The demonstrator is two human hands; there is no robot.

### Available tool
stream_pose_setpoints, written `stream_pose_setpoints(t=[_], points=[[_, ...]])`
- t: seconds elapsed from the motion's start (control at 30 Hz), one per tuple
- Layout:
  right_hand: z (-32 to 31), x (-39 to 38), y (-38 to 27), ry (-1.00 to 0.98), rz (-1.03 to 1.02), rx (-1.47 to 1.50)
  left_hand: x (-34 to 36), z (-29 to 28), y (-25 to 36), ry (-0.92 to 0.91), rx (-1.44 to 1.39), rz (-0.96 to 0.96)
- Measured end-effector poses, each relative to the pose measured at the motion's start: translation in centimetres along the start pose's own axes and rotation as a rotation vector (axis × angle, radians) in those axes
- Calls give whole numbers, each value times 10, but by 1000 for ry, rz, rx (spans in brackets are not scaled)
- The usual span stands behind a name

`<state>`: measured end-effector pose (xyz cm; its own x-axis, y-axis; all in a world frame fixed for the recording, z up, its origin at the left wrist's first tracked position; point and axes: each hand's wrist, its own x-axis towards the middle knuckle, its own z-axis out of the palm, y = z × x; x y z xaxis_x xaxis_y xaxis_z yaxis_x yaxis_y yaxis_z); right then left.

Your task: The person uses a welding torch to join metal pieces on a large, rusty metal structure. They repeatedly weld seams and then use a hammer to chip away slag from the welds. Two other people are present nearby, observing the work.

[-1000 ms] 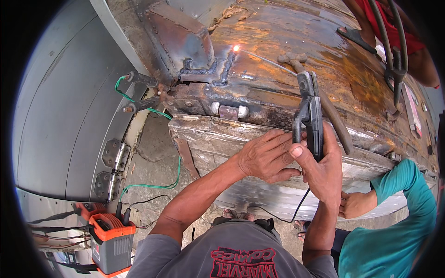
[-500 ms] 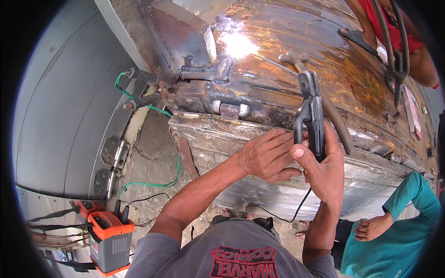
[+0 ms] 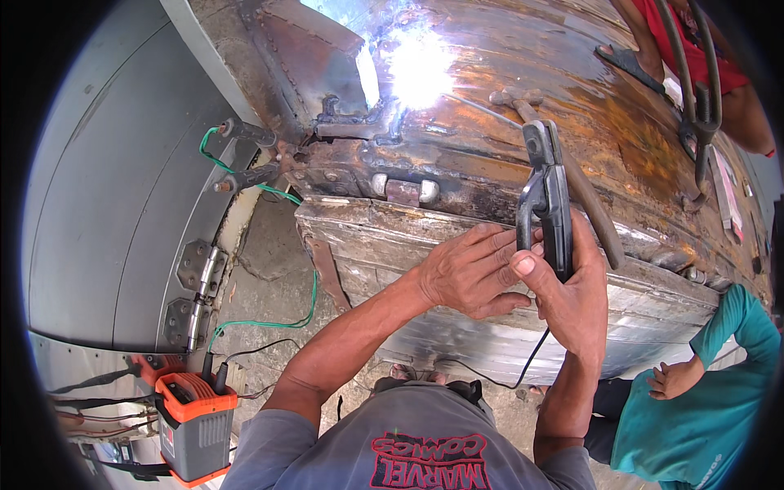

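Held in right hand (image 3: 578, 298): black electrode holder (image 3: 555, 216), gripped at the handle, thumb laid across its near end. Placed at left of the holder: left hand (image 3: 469, 273), fingers together and nearly straight, fingertips beside the lever; whether touching it, cannot tell. Clamped in the head of the holder: thin electrode rod (image 3: 486, 109), slanting up and left into a white-blue arc (image 3: 420, 69); rod tip hidden by glare. Located under the arc: rusted metal panel (image 3: 563, 69), just beside an upright brown steel bracket (image 3: 306, 61).

Lying on the panel, partly behind the holder: hammer (image 3: 594, 208), head near the rod, handle slanting down and right. Set along the panel's near edge: short cylinder (image 3: 403, 192) with pale ends.

Running downward from below the right hand: black cable (image 3: 532, 359). Standing at lower left: orange-and-grey machine (image 3: 198, 433), with two dark plugs at its top. Looped across the floor near the machine: green cable (image 3: 265, 328). Mounted at far left: grey door (image 3: 122, 180) with metal hinges (image 3: 198, 294). Visible at lower right: co-worker's teal sleeve (image 3: 723, 327) and bare hand (image 3: 676, 379), well apart from the holder.
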<state>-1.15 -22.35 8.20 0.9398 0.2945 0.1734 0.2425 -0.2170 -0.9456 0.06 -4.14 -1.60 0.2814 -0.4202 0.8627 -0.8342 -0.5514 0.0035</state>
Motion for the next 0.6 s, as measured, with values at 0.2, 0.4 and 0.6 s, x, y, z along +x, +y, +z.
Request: stream_pose_setpoints(t=[0.2,0.4,0.6], points=[[-1,0,0,-2,11,-3,-1,1,-1,-3,-22,-3],[-1,2,1,-9,14,11,-2,2,-2,-3,-26,-2],[-1,2,-1,-23,24,18,-3,3,-2,-6,-24,8]])
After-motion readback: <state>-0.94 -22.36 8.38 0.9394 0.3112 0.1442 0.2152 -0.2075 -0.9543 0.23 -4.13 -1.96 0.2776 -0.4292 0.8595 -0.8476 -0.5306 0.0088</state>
